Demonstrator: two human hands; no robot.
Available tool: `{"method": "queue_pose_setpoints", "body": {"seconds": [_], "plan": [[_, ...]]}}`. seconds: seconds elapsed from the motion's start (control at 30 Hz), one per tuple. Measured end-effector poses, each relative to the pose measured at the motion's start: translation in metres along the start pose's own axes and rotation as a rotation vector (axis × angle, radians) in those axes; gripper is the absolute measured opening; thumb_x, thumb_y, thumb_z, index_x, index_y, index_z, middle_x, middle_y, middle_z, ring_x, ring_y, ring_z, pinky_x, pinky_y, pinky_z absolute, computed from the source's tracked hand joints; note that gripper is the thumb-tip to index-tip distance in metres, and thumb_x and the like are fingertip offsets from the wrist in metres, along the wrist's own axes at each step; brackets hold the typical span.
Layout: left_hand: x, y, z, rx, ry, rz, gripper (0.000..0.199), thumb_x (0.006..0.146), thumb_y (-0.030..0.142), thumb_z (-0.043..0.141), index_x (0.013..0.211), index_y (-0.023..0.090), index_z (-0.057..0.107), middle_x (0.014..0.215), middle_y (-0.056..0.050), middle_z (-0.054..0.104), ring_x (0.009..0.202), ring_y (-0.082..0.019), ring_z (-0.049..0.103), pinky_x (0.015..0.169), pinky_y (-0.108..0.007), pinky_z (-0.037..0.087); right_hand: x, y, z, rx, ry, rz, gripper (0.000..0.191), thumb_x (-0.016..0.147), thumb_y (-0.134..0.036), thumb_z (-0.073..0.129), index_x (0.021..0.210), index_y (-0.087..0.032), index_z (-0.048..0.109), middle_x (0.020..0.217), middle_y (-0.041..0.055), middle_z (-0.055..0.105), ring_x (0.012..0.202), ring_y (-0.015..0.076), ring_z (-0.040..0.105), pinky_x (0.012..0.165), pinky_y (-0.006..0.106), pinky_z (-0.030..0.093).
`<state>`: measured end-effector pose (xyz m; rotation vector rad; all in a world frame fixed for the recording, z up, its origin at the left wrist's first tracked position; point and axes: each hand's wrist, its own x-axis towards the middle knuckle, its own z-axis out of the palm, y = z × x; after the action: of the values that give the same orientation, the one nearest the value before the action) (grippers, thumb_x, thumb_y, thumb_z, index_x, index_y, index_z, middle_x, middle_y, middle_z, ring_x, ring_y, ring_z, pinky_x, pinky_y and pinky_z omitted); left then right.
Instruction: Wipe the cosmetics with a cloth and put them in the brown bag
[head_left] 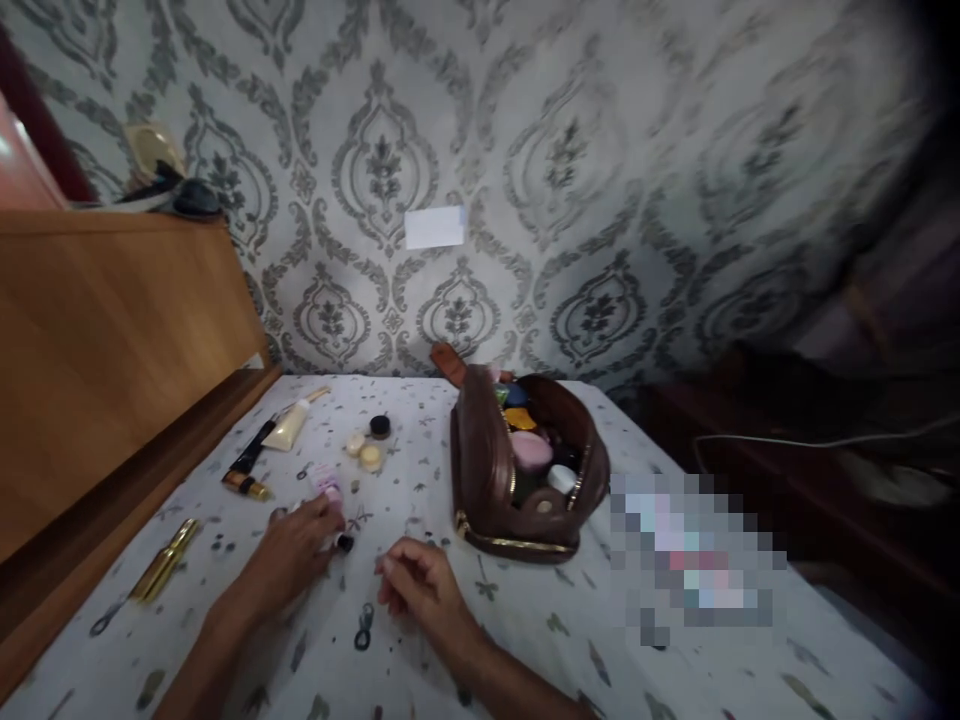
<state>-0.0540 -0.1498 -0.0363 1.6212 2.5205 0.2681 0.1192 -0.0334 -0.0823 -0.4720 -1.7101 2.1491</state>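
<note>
My left hand (296, 550) is on a small pink bottle (328, 484) with a black cap, its fingers curled over the bottle's side on the patterned cloth. To the right of it, my right hand (420, 590) hovers low over the cloth with fingers curled in; whether it holds anything is hidden. A brown bag (480, 450) stands unzipped behind my right hand, filled with several cosmetics, among them a pink round item (531, 450) and a white one (562, 480). Beyond the bottle lie two small cream-coloured jars (370, 458) and a black-lidded one (380, 427).
At the left lie a cream tube (287, 425), a black and gold tube (251, 465) and a gold tube (165, 562). A wooden cabinet (127, 330) borders the left side. A blurred-out patch (697, 560) covers something at the right. A patterned wall rises behind.
</note>
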Motion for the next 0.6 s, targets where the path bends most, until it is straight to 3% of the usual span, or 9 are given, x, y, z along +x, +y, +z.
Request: {"method": "queue_pose_setpoints", "body": {"seconds": [0.13, 0.23, 0.37, 0.5, 0.6], "plan": [[0.000, 0.005, 0.001, -0.234, 0.164, 0.016, 0.021, 0.081, 0.032, 0.059, 0.099, 0.029, 0.070, 0.125, -0.007, 0.066, 0.123, -0.031, 0.057, 0.100, -0.044, 0.045, -0.002, 0.003, -0.003, -0.054, 0.063, -0.112, 0.044, 0.079, -0.059, 0.067, 0.100, -0.020, 0.065, 0.082, 0.0007, 0.060, 0.061, 0.0105, 0.051, 0.052, 0.021, 0.038], [-0.003, 0.016, -0.003, -0.564, 0.224, 0.038, 0.027, 0.078, 0.049, 0.063, 0.090, 0.026, 0.069, 0.105, -0.007, 0.070, 0.105, -0.029, 0.063, 0.088, -0.034, 0.050, -0.005, 0.005, -0.005, -0.171, 0.053, -0.209, 0.048, 0.079, -0.050, 0.070, 0.118, -0.024, 0.063, 0.091, 0.0014, 0.058, 0.068, 0.0111, 0.050, 0.055, 0.021, 0.039], [-0.006, 0.038, -0.006, -0.784, 0.257, -0.029, 0.030, 0.081, 0.053, 0.059, 0.080, 0.023, 0.063, 0.072, 0.000, 0.063, 0.072, -0.021, 0.060, 0.068, -0.027, 0.048, -0.001, 0.011, -0.004, -0.075, -0.147, -0.094, 0.051, 0.074, -0.065, 0.068, 0.092, -0.017, 0.065, 0.066, -0.0042, 0.052, 0.050, 0.0072, 0.043, 0.048, 0.020, 0.035], [0.000, 0.046, -0.002, -0.831, 0.380, -0.054, 0.035, 0.074, 0.052, 0.064, 0.091, 0.022, 0.065, 0.082, -0.003, 0.069, 0.085, -0.025, 0.065, 0.077, -0.030, 0.052, 0.006, 0.014, -0.003, 0.080, -0.164, -0.071, 0.063, 0.059, -0.074, 0.074, 0.079, -0.016, 0.060, 0.066, -0.0031, 0.057, 0.052, 0.0069, 0.048, 0.053, 0.020, 0.037], [0.003, 0.042, 0.003, -0.779, 0.486, -0.076, 0.041, 0.068, 0.055, 0.067, 0.093, 0.022, 0.066, 0.087, -0.005, 0.071, 0.085, -0.025, 0.066, 0.076, -0.030, 0.053, 0.005, 0.014, -0.004, 0.029, -0.147, -0.102, 0.061, 0.058, -0.072, 0.076, 0.076, -0.015, 0.063, 0.062, -0.0037, 0.055, 0.055, 0.0074, 0.047, 0.052, 0.019, 0.033]]}}
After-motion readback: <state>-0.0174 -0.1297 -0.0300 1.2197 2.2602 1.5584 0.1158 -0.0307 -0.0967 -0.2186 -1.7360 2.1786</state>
